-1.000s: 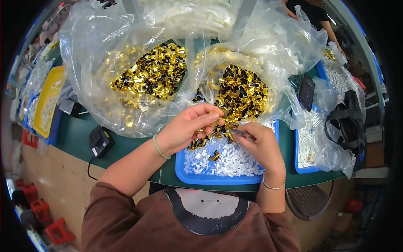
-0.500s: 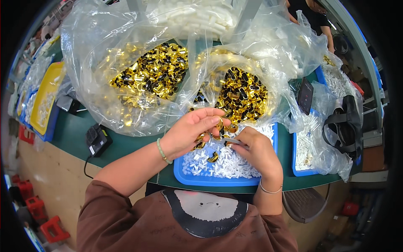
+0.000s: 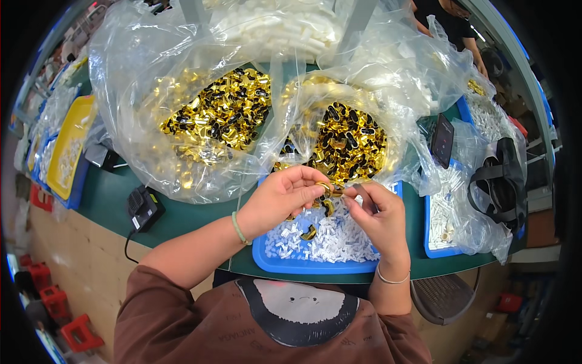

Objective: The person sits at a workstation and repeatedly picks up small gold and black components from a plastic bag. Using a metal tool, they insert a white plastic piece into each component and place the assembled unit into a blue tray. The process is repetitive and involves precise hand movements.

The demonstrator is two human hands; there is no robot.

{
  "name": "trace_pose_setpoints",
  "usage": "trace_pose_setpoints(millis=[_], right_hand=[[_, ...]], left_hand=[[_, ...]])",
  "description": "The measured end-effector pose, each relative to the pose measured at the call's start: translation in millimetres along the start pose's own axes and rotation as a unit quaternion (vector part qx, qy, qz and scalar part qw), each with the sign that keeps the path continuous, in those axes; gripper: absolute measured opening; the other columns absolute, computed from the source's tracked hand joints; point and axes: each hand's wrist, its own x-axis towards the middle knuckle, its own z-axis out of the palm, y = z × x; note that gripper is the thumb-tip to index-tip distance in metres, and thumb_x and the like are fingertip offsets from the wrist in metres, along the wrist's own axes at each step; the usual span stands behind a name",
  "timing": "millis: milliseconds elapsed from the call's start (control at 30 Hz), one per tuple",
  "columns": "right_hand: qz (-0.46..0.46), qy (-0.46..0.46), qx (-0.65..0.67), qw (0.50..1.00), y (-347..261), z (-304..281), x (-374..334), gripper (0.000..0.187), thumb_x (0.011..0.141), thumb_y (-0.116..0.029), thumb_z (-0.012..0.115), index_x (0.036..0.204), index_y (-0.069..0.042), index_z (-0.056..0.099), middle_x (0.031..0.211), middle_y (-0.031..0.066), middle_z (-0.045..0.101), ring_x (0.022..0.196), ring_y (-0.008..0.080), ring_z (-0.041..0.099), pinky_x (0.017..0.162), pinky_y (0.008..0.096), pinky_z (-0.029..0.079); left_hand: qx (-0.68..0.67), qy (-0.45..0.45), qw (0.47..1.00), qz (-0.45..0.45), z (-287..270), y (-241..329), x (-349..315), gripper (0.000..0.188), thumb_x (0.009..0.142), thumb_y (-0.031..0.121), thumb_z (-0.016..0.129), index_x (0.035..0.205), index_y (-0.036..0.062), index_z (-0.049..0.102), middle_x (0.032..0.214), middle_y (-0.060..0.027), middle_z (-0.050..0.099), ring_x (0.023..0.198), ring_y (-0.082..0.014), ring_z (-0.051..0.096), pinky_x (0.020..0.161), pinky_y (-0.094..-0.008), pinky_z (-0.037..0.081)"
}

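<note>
1. Gold piece (image 3: 326, 186): it sits at the left hand's fingertips, above the far part of the blue tray (image 3: 315, 267).
2. Left hand (image 3: 282, 197): thumb and forefinger are pinched nearly together on the gold piece; the other fingers curl beneath.
3. Right hand (image 3: 382, 218): the fingers are bent closed around a thin grey tool (image 3: 366, 197), with thumb and forefinger just beside the gold piece; I cannot tell whether they touch it.
4. White bits (image 3: 339, 239) fill much of the tray, and a loose clip (image 3: 310, 232), gold and dark, lies on them.
5. Beyond the tray, two clear bags lie open, showing a left heap (image 3: 233, 109) and a right heap (image 3: 351, 139) of gold and black pieces.
6. A phone (image 3: 443, 141) leans right of the bags, near a black bag (image 3: 500, 182).
</note>
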Motion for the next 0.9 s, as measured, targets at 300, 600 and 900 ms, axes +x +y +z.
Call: trace_pose_setpoints(millis=[300, 600, 900], right_hand=[[-0.065, 0.014, 0.019, 0.998, -0.4, -0.8, 0.5, 0.021, 0.079, 0.010, 0.065, 0.098, 0.002, 0.068, 0.090, 0.0068, 0.062, 0.066, 0.0080, 0.056, 0.059, 0.0215, 0.044], [-0.089, 0.046, -0.012, 0.995, -41.6, 14.5, 1.1, 0.028, 0.079, 0.010, 0.067, 0.105, -0.001, 0.066, 0.094, 0.0076, 0.064, 0.069, 0.0079, 0.060, 0.059, 0.0203, 0.047], [-0.064, 0.098, 0.063, 0.991, -24.6, 38.5, 4.5, 0.029, 0.082, 0.006, 0.070, 0.108, -0.002, 0.058, 0.095, 0.0079, 0.068, 0.073, 0.0077, 0.064, 0.056, 0.0174, 0.045]], left_hand=[[-0.042, -0.010, 0.999, 0.000, -0.1, 1.4, -0.9, 0.024, 0.097, 0.016, 0.059, 0.120, 0.0082, 0.058, 0.104, -0.0031, 0.066, 0.067, -0.0001, 0.048, 0.052, -0.0150, 0.038], [-0.159, -0.020, 0.986, -0.051, -3.6, 0.3, -1.0, 0.030, 0.099, 0.023, 0.057, 0.125, 0.0088, 0.055, 0.087, 0.0050, 0.056, 0.068, -0.0010, 0.047, 0.051, -0.0151, 0.034], [-0.141, 0.055, 0.988, -0.040, 1.5, 5.1, -4.0, 0.028, 0.099, 0.024, 0.057, 0.120, 0.0071, 0.062, 0.081, 0.0046, 0.055, 0.067, -0.0032, 0.050, 0.051, -0.0167, 0.036]])
